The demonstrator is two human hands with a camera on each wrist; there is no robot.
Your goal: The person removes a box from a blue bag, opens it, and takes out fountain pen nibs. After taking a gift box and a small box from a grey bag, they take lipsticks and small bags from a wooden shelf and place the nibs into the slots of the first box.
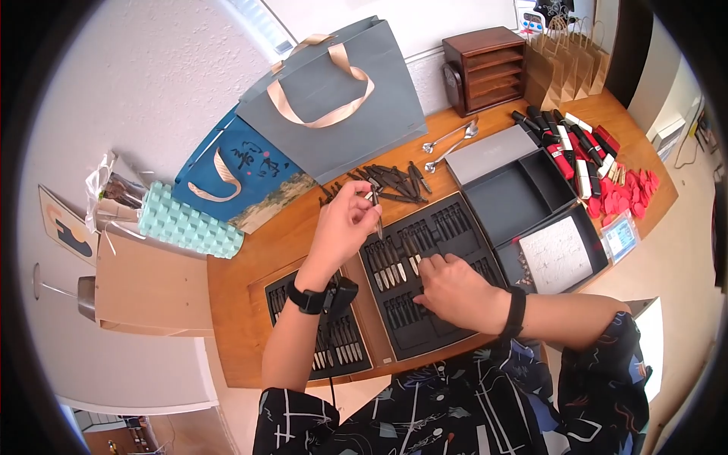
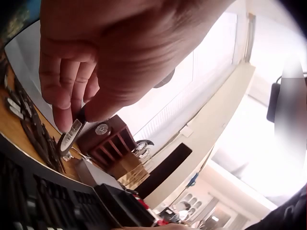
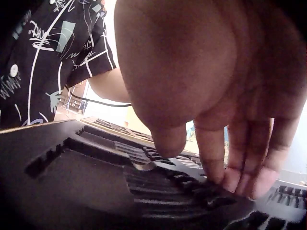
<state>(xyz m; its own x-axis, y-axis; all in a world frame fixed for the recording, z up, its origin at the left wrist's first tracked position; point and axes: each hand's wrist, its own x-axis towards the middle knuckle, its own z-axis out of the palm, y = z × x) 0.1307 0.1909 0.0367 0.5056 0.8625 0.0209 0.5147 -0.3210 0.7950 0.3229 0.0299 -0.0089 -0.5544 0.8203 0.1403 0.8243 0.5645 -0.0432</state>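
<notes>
My left hand (image 1: 345, 227) is raised above the back edge of a dark slotted case (image 1: 447, 334). Its thumb and fingertips pinch a slim dark-handled piece of cutlery (image 2: 68, 140) with a pale, shiny end; its exact kind is hidden. My right hand (image 1: 462, 292) is low over the middle of the case. In the right wrist view its fingers (image 3: 249, 184) reach down to the slots, with the thumb apart from them. Rows of dark-handled pieces with silvery ends (image 1: 390, 274) lie in the case. Behind it is a loose pile of similar dark pieces (image 1: 394, 182).
A second slotted half (image 1: 345, 330) lies left. Grey and blue paper bags (image 1: 341, 98) stand behind. Two silvery spoons (image 1: 451, 144), a grey box (image 1: 508, 197), a wooden rack (image 1: 485, 72), and lipstick-like tubes (image 1: 565, 144) with red pieces (image 1: 626, 193) occupy the right side.
</notes>
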